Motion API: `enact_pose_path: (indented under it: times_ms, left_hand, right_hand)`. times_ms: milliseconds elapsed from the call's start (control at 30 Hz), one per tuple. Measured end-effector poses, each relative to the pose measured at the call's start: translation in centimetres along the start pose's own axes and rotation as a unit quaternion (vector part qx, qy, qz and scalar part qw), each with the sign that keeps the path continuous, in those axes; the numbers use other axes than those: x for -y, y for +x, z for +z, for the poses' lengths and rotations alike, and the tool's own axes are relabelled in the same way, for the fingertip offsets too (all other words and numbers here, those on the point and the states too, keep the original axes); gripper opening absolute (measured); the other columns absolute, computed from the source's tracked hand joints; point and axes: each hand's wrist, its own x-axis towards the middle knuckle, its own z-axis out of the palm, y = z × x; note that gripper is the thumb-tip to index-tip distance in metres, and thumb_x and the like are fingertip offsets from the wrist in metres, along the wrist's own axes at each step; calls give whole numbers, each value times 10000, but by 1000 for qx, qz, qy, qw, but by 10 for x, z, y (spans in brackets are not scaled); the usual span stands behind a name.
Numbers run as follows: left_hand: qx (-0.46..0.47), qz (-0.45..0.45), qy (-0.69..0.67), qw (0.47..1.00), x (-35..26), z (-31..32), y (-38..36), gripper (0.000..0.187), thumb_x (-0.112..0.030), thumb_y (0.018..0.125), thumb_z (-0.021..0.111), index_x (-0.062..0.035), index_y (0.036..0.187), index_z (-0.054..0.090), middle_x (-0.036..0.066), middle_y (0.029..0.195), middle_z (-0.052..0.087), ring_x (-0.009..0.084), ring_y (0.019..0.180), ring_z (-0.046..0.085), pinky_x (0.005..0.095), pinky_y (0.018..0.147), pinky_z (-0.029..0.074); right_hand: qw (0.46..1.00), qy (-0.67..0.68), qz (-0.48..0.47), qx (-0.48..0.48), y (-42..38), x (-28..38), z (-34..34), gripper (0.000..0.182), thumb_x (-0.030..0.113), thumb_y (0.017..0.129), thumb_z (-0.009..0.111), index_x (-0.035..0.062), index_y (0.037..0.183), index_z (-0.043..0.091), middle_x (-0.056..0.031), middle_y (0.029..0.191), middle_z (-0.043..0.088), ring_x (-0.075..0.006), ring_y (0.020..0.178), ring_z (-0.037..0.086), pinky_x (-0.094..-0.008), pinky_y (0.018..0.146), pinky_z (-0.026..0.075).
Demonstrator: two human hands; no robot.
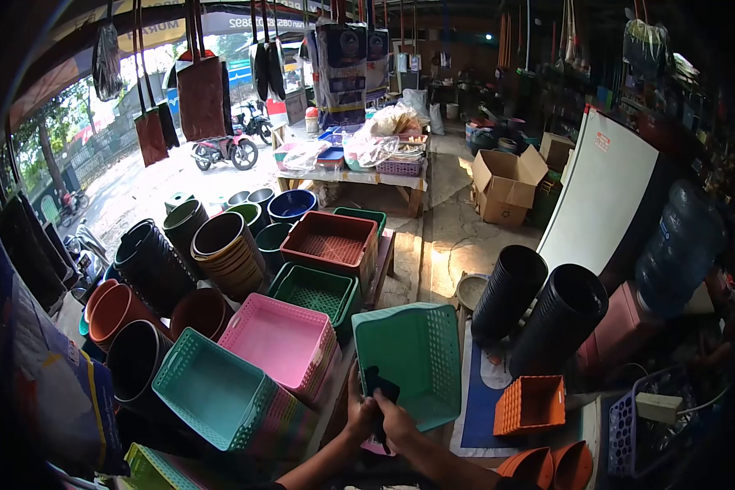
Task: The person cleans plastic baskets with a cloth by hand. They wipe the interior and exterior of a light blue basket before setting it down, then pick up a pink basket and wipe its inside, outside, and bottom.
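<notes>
A green plastic basket with perforated sides stands tilted at the centre, its open side facing me. My left hand is closed at its lower left edge, beside a dark object that looks like a cloth or a phone. My right hand is closed round the lower part of that dark object, in front of the basket. Just to the left are stacked baskets, a pink one and a teal one on top. Which fingers bear the basket is hidden.
Black pot stacks and an orange square pot are on the right. Round pots and a red-brown basket stand at the left. Farther off are a loaded table and a cardboard box. Bags hang overhead.
</notes>
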Motion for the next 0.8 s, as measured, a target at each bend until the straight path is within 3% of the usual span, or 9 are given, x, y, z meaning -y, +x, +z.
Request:
enact_pose_path:
  times_ms: [133, 233, 300, 467, 533, 600, 667, 733, 800]
  left_hand:
    - [18, -22, 35, 999, 5, 9, -5, 1097, -600, 761, 704, -93, 1534, 114, 176, 1420, 329, 309, 1313, 364, 429, 1103, 293]
    - [30, 1, 213, 977, 22, 0, -1, 1036, -629, 740, 660, -85, 1514, 240, 191, 1416, 298, 322, 1350, 281, 432, 1139, 188]
    - [42, 14, 276, 960, 28, -5, -4, 1038, -601, 724, 671, -71, 1509, 246, 202, 1400, 327, 331, 1335, 299, 440, 1130, 206]
    - [36, 18, 362, 931, 35, -15, -8, 994, -560, 704, 688, -112, 1501, 296, 216, 1344, 375, 351, 1301, 329, 448, 1121, 223]
    - [1, -15, 341, 940, 34, -24, -5, 937, -471, 703, 721, -155, 1493, 328, 217, 1304, 393, 348, 1267, 373, 455, 1097, 280]
    - [-6, -48, 194, 980, 39, -38, 0, 895, -434, 732, 717, -166, 1492, 327, 208, 1289, 395, 323, 1226, 421, 440, 1059, 347]
    - [-36, -82, 123, 988, 38, -49, 1, 861, -396, 791, 684, -98, 1495, 290, 202, 1321, 427, 287, 1173, 502, 401, 1006, 418]
    - [-36, -112, 55, 991, 29, -52, 7, 887, -389, 796, 677, -48, 1495, 253, 201, 1330, 451, 289, 1195, 501, 403, 1015, 413]
    - [-31, -115, 39, 992, 23, -56, 15, 891, -376, 800, 670, -27, 1492, 230, 203, 1327, 462, 289, 1195, 504, 410, 1009, 420]
  right_hand:
    - [998, 22, -55, -30, 6, 38, 9, 431, 399, 993, 512, 21, 1184, 593, -48, 1009, 615, -145, 907, 584, -306, 844, 471]
    - [995, 58, -79, -12, 41, 45, -14, 361, 373, 997, 503, 57, 1135, 609, -37, 937, 627, -160, 821, 603, -326, 784, 494]
    - [992, 108, -64, 25, 55, 54, -24, 348, 372, 995, 501, 68, 1119, 616, -47, 906, 640, -181, 785, 618, -355, 774, 505]
    - [987, 145, -41, 52, 50, 78, -41, 419, 377, 990, 450, 26, 1178, 580, -126, 1110, 652, -299, 971, 648, -436, 892, 505]
    - [982, 183, -37, 28, 33, 89, -48, 473, 356, 986, 406, -10, 1260, 525, -167, 1200, 621, -336, 1080, 615, -489, 978, 460]
    - [979, 198, -31, 27, 6, 106, -49, 485, 330, 965, 431, -25, 1288, 500, -184, 1252, 598, -362, 1121, 600, -519, 1017, 438]
    - [963, 246, -92, 64, -17, 119, -51, 509, 315, 947, 460, -32, 1319, 471, -198, 1287, 577, -377, 1159, 579, -530, 1052, 411]
    - [959, 251, -107, 81, -26, 125, -60, 535, 307, 930, 487, -32, 1343, 448, -213, 1305, 562, -379, 1186, 560, -533, 1067, 397]
    - [950, 232, -192, 80, -26, 129, -64, 528, 276, 923, 498, -27, 1351, 441, -213, 1321, 548, -373, 1194, 555, -528, 1063, 405]
